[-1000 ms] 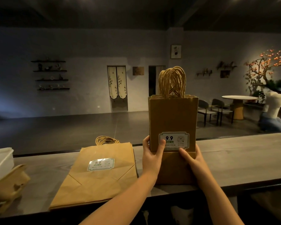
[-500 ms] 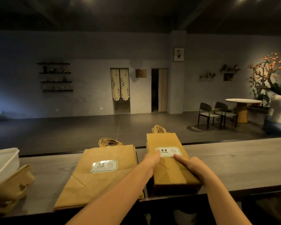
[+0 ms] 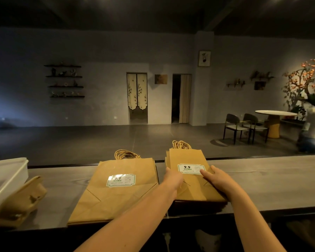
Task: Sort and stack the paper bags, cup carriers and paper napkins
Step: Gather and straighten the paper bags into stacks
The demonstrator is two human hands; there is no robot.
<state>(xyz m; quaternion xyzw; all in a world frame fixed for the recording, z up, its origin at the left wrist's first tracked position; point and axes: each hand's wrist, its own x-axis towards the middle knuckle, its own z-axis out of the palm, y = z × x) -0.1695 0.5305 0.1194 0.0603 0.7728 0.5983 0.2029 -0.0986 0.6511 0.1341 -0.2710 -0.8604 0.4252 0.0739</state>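
A stack of narrow brown paper bags lies flat on the grey wooden counter, twine handles pointing away from me. My left hand rests on the stack's left edge, and my right hand lies flat on its right side beside the white label. A wider stack of brown paper bags lies flat just to the left, untouched. Brown cardboard cup carriers sit at the counter's far left.
A white plastic bin stands at the far left behind the cup carriers. The counter's front edge runs close to me. Beyond the counter are a dark floor, two chairs and a round table.
The narrow bags stood upright between my hands a second ago. I tipped them down flat onto the counter, and both hands now rest on top of them.
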